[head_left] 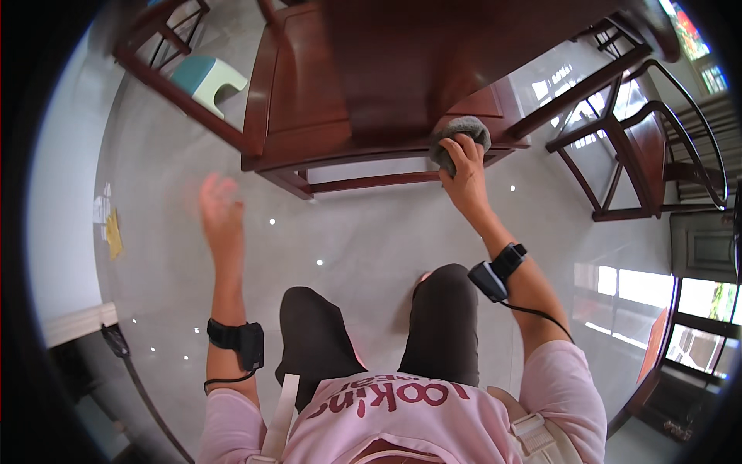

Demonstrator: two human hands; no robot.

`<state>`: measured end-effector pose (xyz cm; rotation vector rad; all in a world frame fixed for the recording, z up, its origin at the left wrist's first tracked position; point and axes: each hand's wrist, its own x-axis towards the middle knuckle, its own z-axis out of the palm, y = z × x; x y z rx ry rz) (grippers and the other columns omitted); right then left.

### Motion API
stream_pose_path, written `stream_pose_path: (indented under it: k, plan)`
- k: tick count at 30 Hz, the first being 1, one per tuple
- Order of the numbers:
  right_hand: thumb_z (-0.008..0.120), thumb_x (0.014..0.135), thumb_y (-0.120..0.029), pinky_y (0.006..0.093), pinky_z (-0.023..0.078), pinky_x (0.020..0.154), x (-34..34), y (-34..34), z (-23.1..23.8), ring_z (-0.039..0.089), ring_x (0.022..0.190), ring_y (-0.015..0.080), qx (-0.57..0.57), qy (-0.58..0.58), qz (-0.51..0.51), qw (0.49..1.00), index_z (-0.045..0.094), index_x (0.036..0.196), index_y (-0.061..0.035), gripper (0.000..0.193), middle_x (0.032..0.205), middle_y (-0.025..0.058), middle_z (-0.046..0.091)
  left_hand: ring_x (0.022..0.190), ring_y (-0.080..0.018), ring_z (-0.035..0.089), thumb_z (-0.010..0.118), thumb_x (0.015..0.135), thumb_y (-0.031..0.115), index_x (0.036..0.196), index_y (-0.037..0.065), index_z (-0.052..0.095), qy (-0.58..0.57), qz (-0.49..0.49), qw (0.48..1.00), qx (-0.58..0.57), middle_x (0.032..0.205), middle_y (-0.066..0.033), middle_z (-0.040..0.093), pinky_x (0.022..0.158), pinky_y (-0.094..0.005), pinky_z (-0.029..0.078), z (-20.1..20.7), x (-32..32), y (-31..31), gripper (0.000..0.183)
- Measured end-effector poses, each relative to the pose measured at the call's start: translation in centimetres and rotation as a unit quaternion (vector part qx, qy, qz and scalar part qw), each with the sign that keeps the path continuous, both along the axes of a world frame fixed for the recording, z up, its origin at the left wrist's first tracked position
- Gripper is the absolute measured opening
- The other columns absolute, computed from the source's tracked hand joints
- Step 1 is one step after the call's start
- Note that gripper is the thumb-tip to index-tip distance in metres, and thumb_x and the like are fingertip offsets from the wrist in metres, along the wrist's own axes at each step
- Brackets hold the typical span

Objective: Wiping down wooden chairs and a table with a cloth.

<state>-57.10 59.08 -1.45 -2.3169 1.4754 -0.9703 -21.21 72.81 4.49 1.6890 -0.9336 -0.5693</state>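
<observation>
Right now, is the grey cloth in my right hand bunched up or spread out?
Bunched up: the grey cloth forms a thick, rounded wad under the right hand's curled fingers.

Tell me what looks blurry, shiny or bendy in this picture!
Head view: the left hand is blurred, but the right hand holding the grey cloth looks fairly sharp; head view: bright white glare shines on the floor at the right; head view: straight edges bend near the dark rim.

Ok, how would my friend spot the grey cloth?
Find the big red-brown wooden furniture at the top middle. At its near edge, right of centre, the right hand holds the cloth. It's grey and crumpled, unlike that smooth, shiny furniture.
</observation>
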Motion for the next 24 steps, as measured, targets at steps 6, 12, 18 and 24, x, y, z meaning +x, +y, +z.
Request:
stream_pose_path:
  k: [6, 12, 18, 24]
  plan:
    - [0.066, 0.061, 0.005, 0.0437, 0.044, 0.089, 3.6, 1.0, -0.5, 0.047, 0.102, 0.0335, -0.112, 0.093, 0.167, 0.975, 0.057, 0.114, -0.0110, 0.056, 0.112, 0.0107, 0.049, 0.106, -0.0190, 0.057, 0.050, 0.088, 0.009, 0.125, 0.003, 0.047, 0.225, -0.168, 0.954, 0.109, 0.111, -0.0106, 0.059, 0.092, -0.0312, 0.042, -10.3, -1.5, 4.2, 0.037]
    - [0.057, 0.075, -0.007, 0.0388, 0.041, 0.091, 10.2, 0.4, -1.4, 0.050, 0.100, 0.0258, -0.275, 0.317, 0.222, 0.880, 0.059, 0.116, -0.0200, 0.043, 0.112, 0.0021, 0.056, 0.100, -0.0194, 0.059, 0.052, 0.089, 0.008, 0.119, -0.001, 0.051, 0.128, -0.219, 0.949, 0.188, 0.105, -0.0124, 0.061, 0.090, -0.0325, 0.045, -11.9, 3.2, 10.7, 0.032]
    - [0.065, 0.062, 0.004, 0.0458, 0.040, 0.092, -3.4, -1.1, -5.3, 0.046, 0.106, 0.0381, -0.255, 0.212, -0.012, 0.943, 0.062, 0.105, -0.0103, 0.045, 0.113, 0.0135, 0.049, 0.099, -0.0277, 0.060, 0.057, 0.086, 0.015, 0.113, 0.000, 0.056, -0.008, -0.238, 0.934, 0.266, 0.106, -0.0143, 0.062, 0.090, -0.0365, 0.044, -12.1, 3.9, 17.7, 0.031]
    - [0.065, 0.066, 0.004, 0.0464, 0.038, 0.098, -8.5, -0.1, -16.8, 0.044, 0.113, 0.0403, -0.012, 0.221, 0.091, 0.971, 0.056, 0.113, -0.0097, 0.050, 0.119, 0.0159, 0.048, 0.100, -0.0311, 0.056, 0.059, 0.082, 0.012, 0.104, 0.001, 0.060, -0.207, -0.170, 0.928, 0.258, 0.105, -0.0136, 0.061, 0.089, -0.0370, 0.043, -13.9, 1.0, 21.3, 0.025]
